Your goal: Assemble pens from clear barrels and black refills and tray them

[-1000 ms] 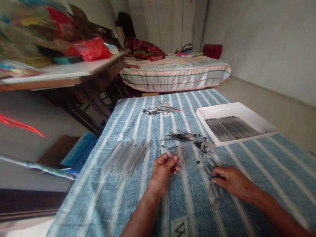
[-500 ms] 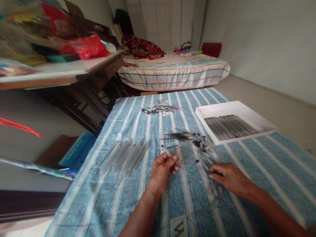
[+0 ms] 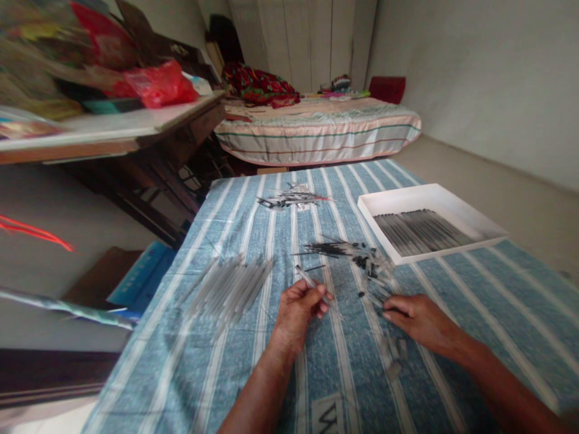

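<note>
A slim translucent pen barrel (image 3: 306, 275) with a dark end is pinched between the thumb and fingers of my left hand (image 3: 301, 308), tilted up to the left. My right hand (image 3: 415, 316) rests at the tablecloth with thumb and forefinger together among small grey translucent pen caps (image 3: 394, 348); what they grip is hidden. Just beyond lies a heap of black and clear small pen parts (image 3: 373, 265), beside a bunch of thin black refills (image 3: 332, 248). Left of my left hand, many clear pen barrels (image 3: 233, 288) lie side by side.
A white open box (image 3: 456, 253) at the right holds a row of dark-filled pens (image 3: 420, 232). Farther back lies another pile of thin pen parts (image 3: 294, 199) on the striped cloth (image 3: 244, 374). Beyond are a bed (image 3: 325, 135) and a cluttered side table (image 3: 181, 117).
My right hand has shifted slightly up and left among the small caps. My left hand keeps the pen barrel in nearly the same place. The view has moved slightly.
</note>
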### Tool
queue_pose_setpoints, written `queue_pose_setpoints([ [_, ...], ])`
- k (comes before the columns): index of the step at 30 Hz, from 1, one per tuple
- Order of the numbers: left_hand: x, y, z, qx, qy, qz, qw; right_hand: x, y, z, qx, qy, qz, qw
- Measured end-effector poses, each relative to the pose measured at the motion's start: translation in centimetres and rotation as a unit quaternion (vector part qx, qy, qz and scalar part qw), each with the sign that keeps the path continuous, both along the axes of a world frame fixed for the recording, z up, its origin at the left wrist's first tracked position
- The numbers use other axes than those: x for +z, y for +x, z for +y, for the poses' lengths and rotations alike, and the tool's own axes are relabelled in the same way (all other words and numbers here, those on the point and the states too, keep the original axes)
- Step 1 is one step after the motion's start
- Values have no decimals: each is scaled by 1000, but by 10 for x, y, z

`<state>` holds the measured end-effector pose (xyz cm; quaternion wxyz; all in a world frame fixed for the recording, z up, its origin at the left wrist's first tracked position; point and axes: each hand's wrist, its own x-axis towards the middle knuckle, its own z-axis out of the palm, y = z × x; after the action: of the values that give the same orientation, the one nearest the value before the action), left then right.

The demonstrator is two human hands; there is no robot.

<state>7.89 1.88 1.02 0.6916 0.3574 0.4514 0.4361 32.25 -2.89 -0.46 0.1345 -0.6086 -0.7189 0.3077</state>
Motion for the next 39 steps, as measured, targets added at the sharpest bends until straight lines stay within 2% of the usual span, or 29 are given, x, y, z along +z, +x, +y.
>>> queue_pose_setpoints([
  [13,-1,1,0,-9,-2,10,1000,-3,5,2,5,9,11,1000],
  [31,-3,2,1,-16,-5,15,1000,1,8,4,-4,12,34,999],
  [35,-1,2,2,-15,-10,18,1000,4,7,4,-27,7,75,997],
  [39,-1,2,2,-15,-15,10,1000,8,3,1,-70,-40,176,981],
])
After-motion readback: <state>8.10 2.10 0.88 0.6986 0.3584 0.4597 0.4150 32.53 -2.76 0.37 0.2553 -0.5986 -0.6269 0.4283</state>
